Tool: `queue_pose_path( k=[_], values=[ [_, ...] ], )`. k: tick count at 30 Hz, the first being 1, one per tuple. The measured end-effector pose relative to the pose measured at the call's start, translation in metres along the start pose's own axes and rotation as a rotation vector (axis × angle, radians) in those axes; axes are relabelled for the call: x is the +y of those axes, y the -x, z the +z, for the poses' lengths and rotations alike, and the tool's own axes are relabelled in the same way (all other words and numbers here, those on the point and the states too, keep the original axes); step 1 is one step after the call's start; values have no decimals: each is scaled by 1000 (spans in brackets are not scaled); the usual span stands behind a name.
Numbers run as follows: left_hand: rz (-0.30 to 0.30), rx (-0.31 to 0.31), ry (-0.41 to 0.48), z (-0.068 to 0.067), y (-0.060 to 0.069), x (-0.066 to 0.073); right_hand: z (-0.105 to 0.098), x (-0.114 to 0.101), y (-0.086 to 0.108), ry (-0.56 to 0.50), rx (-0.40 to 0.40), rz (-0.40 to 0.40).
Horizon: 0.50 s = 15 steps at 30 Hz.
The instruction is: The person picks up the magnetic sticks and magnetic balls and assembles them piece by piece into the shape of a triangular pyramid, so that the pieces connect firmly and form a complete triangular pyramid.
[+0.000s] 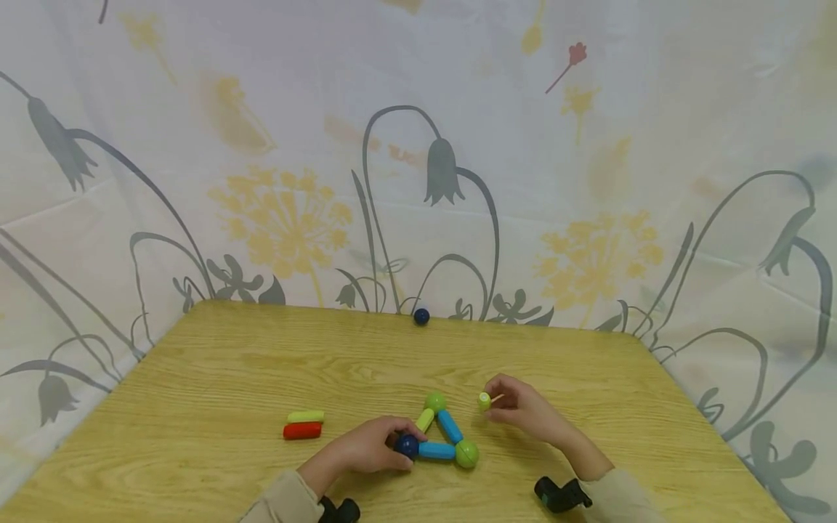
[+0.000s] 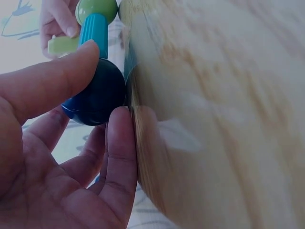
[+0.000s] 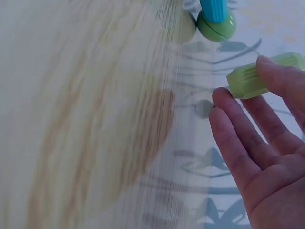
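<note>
On the table lies a triangle built of rods and balls. Its corners are a dark blue ball [image 1: 407,446], a green ball [image 1: 435,402] at the far point and another green ball [image 1: 467,454] at the right. Two blue rods [image 1: 437,451] and a yellow-green rod [image 1: 425,420] join them. My left hand [image 1: 375,444] grips the dark blue ball between thumb and fingers, clearly seen in the left wrist view. To the right of the triangle, my right hand [image 1: 528,412] pinches a loose yellow-green rod [image 3: 252,78], apart from the green balls.
A yellow-green rod [image 1: 306,417] and a red rod [image 1: 302,431] lie side by side left of my left hand. Another dark blue ball [image 1: 421,317] sits at the far edge of the wooden table [image 1: 229,363]. Behind it hangs a flower-printed cloth [image 1: 405,240].
</note>
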<state>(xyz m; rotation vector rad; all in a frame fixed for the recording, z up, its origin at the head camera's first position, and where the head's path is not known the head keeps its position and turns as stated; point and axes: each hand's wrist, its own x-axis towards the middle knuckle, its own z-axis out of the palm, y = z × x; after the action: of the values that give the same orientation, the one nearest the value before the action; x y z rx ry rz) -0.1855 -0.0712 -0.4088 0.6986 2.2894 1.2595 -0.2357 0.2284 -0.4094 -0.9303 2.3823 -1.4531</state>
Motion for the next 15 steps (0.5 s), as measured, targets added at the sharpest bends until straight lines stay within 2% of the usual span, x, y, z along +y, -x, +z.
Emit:
queue_pose_path(
  k=[5,15],
  values=[
    [3,4,0,0,0,0,9,-4,-13,-13,4,-2],
    [4,1,12,0,-1,-2,19,-14,-40,49,-44,-122]
  ],
)
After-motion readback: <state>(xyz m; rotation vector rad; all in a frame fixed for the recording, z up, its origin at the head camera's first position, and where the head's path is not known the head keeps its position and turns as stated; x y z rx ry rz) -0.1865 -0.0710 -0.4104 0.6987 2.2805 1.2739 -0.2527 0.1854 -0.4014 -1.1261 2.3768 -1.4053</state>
